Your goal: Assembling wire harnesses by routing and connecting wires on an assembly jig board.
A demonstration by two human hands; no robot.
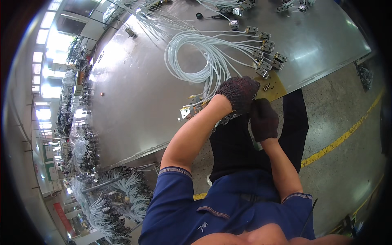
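Your left hand clamps a white cable harness at the steel bench edge; right hand is curled shut at five o'clock of it, contents hidden. You're mid-assembly; a steady grip comes next.

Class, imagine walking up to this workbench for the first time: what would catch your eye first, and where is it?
First, the coiled bundle of pale white cables looped on the shiny grey metal table, its ends fanning out to a row of small metal connector blocks on the right. Next, the two dark knitted-gloved hands, left hand and right hand, working together at the table's near edge beside a small yellowish board.
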